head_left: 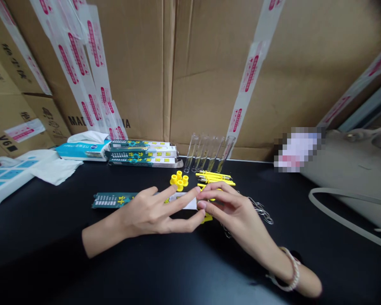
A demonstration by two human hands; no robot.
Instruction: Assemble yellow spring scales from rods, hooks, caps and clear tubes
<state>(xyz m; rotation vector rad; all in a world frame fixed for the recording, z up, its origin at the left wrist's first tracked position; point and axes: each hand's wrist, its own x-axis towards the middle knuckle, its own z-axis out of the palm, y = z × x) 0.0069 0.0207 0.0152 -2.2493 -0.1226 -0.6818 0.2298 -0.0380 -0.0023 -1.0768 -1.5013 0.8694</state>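
A narrow dark-green and white spring scale box (109,200) lies flat on the black table. My left hand (154,212) spans it from above, with fingers on the far side and thumb on the near side, steadying it. At the box's white right end, the fingertips of my right hand (231,207) are pinched on the end flap, which is mostly hidden. Several yellow flanged caps (179,180) stand just beyond the box. Yellow rods with metal ends (216,177) lie behind my right hand, and metal hooks (262,212) show to its right. More yellow pieces (207,218) are partly covered by my fingers.
Several clear tubes (206,152), some with springs inside, lean against a large cardboard carton (203,84). Similar boxes (142,153) are stacked beside a blue tissue pack (82,149). A power strip (15,176) is at left; a pale bag with a strap (352,169) at right.
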